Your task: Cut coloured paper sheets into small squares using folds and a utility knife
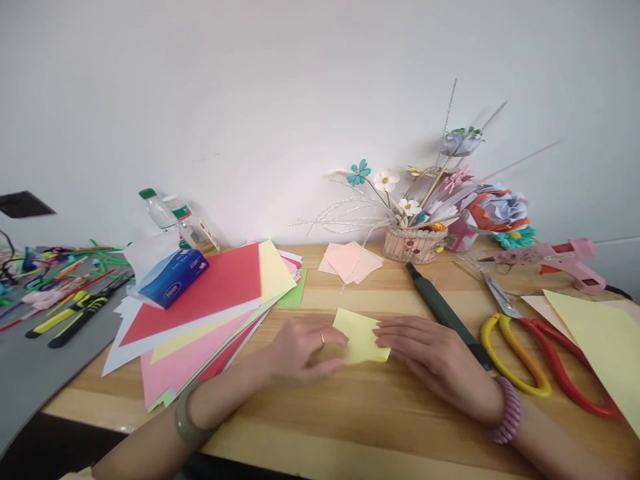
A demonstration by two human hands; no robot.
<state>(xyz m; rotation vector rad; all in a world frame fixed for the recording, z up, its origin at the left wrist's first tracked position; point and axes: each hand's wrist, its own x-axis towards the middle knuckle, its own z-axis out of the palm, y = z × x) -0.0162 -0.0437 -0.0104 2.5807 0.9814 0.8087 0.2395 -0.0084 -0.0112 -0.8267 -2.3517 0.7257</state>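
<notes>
Both hands are down flat on a small yellow paper square [359,335], which sits on the wooden table [350,427] just below the middle of the frame. The left hand [300,352] covers the paper's left edge, fingers curled loosely over it, with a ring showing on one finger and a green bangle on the wrist. The right hand [431,357] presses the right edge with its fingers stretched out; there's a pink coiled band at that wrist. Neither hand really pinches the sheet, they just press it against the table, palms down.

Left of center there's a fanned stack of coloured paper [200,313], red on top, with a blue tissue pack [173,277] lying on its upper left corner. Behind that, two plastic bottles [170,213] lean at the wall. Far left, on a grey mat, there's a heap of pipe cleaners [55,263].

Just right of the right hand lies a dark green utility knife [440,303], then the yellow-and-red scissors [530,353]. A pink glue gun [560,260] is at the right edge, and a little basket of paper flowers [413,243] stands by the wall. Some peach paper squares [350,261] lie just left of the basket.
</notes>
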